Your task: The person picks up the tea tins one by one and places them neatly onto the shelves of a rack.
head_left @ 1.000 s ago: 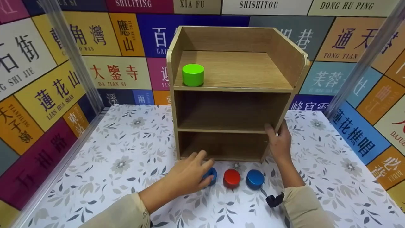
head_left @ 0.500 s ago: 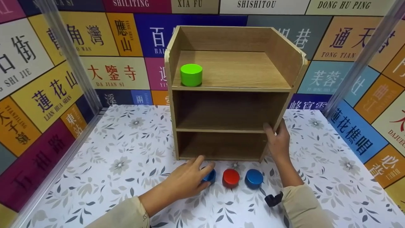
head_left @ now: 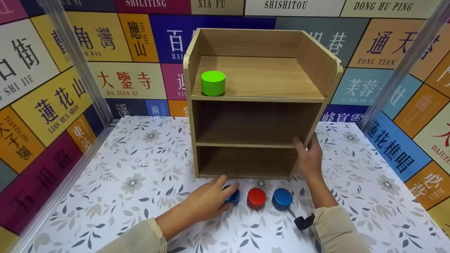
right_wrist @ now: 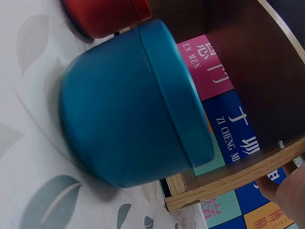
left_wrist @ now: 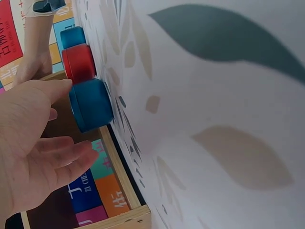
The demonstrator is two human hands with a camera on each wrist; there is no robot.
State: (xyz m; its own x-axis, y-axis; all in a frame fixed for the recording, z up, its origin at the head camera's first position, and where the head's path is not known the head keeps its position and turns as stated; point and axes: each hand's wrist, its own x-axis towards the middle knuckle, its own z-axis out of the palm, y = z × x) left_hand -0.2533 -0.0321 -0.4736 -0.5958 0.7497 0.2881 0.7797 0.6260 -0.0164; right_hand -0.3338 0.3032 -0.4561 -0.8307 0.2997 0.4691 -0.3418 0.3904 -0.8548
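Note:
My left hand [head_left: 204, 200] reaches around the leftmost blue tin [head_left: 232, 197], which stands on the cloth before the shelf. In the left wrist view the thumb tip is right at the lid edge of this blue tin [left_wrist: 93, 105], while the loosely bent fingers sit below it with a gap. My right hand [head_left: 311, 158] grips the right side panel of the wooden shelf [head_left: 246, 144], thumb at the front edge; its other fingers are mostly hidden behind the panel. To the right of the left hand stand a red tin [head_left: 256, 198] and another blue tin [head_left: 282, 199].
A bright green tin [head_left: 213, 83] sits at the left front of the shelf's top level. Below it are two open compartments. A black object [head_left: 304, 222] sits at the right cuff. Lettered panels [head_left: 132, 80] enclose the table with its leaf-patterned cloth [head_left: 140, 158].
My left hand has lowered, its fingers coming down from the front of the bottom compartment to around the leftmost blue tin. The right hand keeps its grip on the shelf.

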